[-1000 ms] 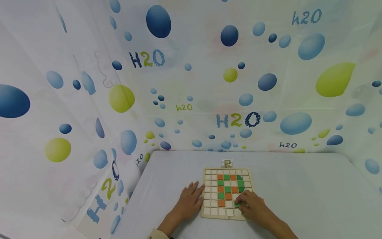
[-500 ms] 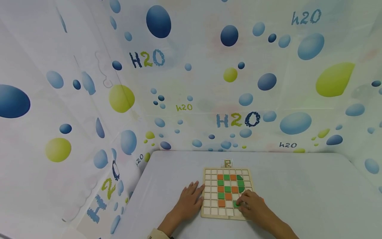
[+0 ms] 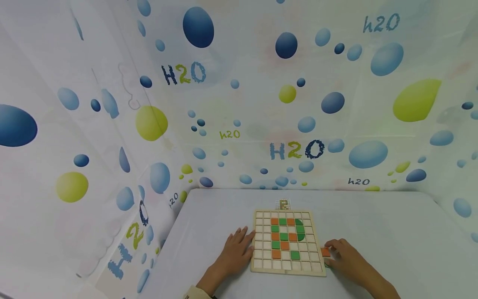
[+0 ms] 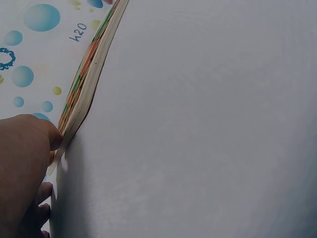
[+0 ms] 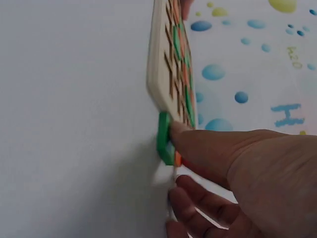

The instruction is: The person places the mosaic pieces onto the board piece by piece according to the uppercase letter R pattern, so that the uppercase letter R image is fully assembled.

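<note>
A wooden grid board lies on the white table, with orange and green tiles set into its middle squares. The left hand rests flat at the board's 9 o'clock edge, fingers spread and relaxed, and seems to steady it. The right hand is at the board's 3 o'clock side, near the lower corner. There its fingertips touch a small pile of loose tiles: an orange tile and a green tile just beside the board. In the right wrist view the thumb presses on the green one; I cannot tell if a tile is already pinched. I judge the step in hand is picking a new tile. The next move calls for a firm pinch, then a careful lift toward an empty square at about 12 o'clock of the pile.
</note>
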`<state>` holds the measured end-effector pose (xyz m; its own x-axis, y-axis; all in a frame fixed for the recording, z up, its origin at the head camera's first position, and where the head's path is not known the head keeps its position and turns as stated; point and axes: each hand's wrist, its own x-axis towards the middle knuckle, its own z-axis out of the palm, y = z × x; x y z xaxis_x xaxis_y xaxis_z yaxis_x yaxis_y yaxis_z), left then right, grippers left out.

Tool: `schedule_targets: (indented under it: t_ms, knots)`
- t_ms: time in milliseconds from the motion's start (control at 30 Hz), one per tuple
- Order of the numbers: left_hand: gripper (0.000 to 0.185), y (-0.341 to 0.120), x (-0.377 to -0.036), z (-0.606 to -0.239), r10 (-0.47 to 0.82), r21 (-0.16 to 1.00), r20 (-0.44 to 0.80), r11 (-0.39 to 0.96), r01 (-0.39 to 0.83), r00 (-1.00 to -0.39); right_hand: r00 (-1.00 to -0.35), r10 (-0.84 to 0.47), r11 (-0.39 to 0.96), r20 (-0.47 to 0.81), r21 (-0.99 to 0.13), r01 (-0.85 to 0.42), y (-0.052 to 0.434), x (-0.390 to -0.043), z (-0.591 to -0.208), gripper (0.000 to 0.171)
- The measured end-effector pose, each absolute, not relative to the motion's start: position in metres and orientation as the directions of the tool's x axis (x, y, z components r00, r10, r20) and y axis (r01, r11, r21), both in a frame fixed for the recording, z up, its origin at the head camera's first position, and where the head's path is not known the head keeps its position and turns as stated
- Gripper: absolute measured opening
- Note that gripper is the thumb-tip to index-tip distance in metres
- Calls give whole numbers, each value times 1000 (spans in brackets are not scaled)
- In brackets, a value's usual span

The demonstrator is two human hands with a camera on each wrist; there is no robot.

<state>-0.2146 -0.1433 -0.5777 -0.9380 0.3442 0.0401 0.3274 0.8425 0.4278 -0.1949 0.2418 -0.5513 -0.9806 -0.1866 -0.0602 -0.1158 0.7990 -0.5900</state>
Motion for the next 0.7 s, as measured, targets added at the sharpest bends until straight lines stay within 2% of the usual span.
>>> schedule_targets:
  t_ms: [167,400,600,700]
  knots:
    - [54,-144,-215,-580,347,423,44,843,332,-937,-976,-201,794,-78,-597,-116,253,-195,-551,31]
    - [54,-144,-214,-579,344,429,35,843,325,-938,-979,-166,785,-116,-617,-60,254,-192,-553,46]
    - [54,-144,-213,-578,343,434,34,841,323,-939,-974,-216,783,-73,-609,-128,249,-183,-564,28]
    - [54,-144,-213,-578,343,441,35,838,323,-939,-975,-208,792,-79,-598,-120,247,-181,-566,26]
